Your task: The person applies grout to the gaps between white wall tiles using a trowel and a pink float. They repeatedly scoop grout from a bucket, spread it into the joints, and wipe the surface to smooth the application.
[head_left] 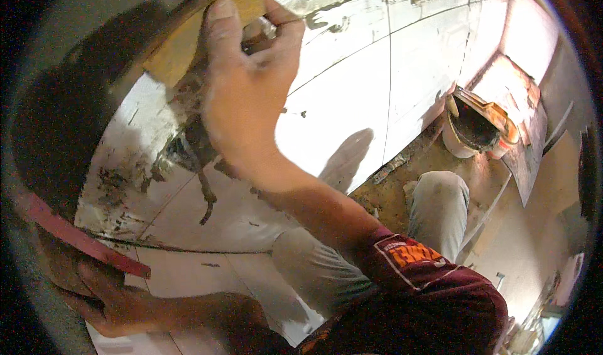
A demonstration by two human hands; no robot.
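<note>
My right hand [251,97] is raised at the top and closed on a flat yellowish board [179,53], with the thumb pressed along its face. It is up against a wall of large white tiles [339,97] streaked with grey mortar [204,195]. Down at the lower left, my left hand [103,292] is in shadow with its fingers curled. A flat reddish strip [88,235] runs just above that hand. What lies inside those fingers is too dark to make out.
Right of my knee [440,204] stands a pale bucket [460,144] of dark mortar, with a flat wooden piece [490,110] across its rim. Broken-edged sheets [527,160] lean behind it. Loose debris [392,166] lies along the tiles' foot, and assorted items [527,330] sit at the lower right.
</note>
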